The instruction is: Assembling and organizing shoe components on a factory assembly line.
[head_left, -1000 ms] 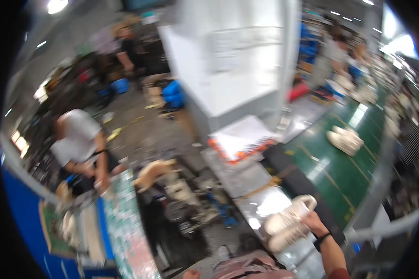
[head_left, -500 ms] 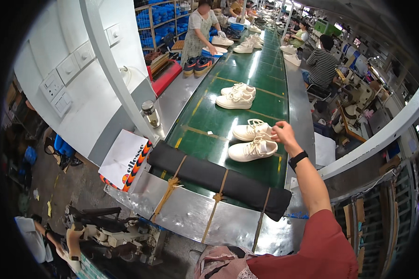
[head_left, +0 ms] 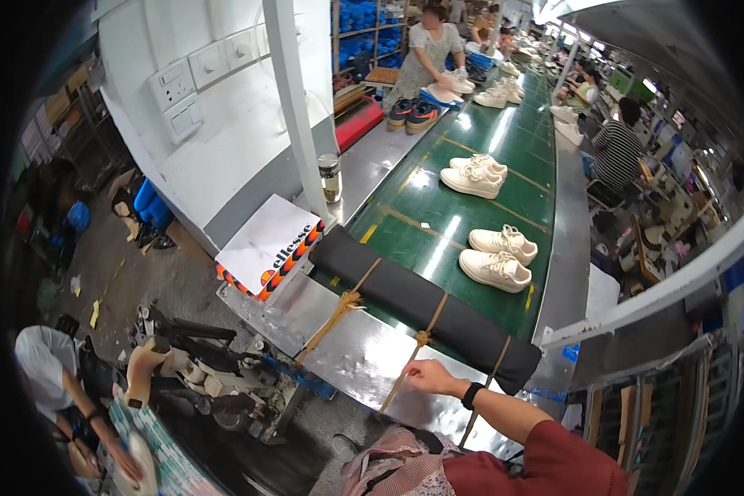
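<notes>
My right hand [head_left: 434, 379], with a black band at the wrist, hovers over the metal end plate [head_left: 372, 331] of the conveyor. Its fingers are curled together, and whatever they may pinch is too small to make out. Just beyond it lies a black padded roll [head_left: 413, 302], tied down with cords. Past the roll, a pair of off-white lace-up sneakers [head_left: 496, 266] stands on the green belt [head_left: 405, 248], apart from my hand. Another off-white pair [head_left: 474, 177] stands farther up the belt. My left hand is out of view.
A shoebox [head_left: 264, 244] sits at the left corner by a white post [head_left: 293, 107] and a glass jar [head_left: 330, 178]. A co-worker [head_left: 434, 58] handles shoes at the far left side. Another person's hand [head_left: 128, 463] rests by a shoe at lower left.
My right hand has left the nearest sneakers and come back toward me, over the metal plate. The view has swung left, so the belt appears farther right.
</notes>
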{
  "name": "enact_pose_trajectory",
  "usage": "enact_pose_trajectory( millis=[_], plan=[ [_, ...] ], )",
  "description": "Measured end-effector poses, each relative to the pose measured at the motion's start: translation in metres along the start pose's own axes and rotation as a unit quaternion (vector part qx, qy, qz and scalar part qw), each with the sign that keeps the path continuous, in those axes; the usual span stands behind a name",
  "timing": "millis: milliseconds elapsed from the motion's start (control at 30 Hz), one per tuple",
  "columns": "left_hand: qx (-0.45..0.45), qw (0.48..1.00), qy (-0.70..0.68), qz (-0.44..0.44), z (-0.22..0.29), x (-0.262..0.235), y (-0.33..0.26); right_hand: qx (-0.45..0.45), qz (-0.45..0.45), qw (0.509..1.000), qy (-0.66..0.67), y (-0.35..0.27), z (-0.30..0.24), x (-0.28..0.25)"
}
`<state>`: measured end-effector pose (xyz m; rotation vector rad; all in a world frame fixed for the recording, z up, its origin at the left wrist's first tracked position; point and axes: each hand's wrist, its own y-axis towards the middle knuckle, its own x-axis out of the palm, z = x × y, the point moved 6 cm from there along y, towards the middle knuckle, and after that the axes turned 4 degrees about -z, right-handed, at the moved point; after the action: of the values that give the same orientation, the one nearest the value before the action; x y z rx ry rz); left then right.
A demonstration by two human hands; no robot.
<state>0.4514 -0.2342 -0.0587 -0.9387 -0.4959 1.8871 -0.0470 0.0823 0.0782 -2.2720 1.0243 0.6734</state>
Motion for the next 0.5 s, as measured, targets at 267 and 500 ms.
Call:
enact_pose_trajectory(
  millis=[267,500],
  plan=[
    [0.018,0.990,0.067,-0.119,0.000,-0.016,0.036,0.028,0.137,0.990,-0.005,0.020,0.003,-0.104],
    [0.063,0.972,0.226,-0.007,0.102,-0.002,0.047,0.043,0.208,0.977,-0.025,0.049,0.017,-0.200]
  ],
)
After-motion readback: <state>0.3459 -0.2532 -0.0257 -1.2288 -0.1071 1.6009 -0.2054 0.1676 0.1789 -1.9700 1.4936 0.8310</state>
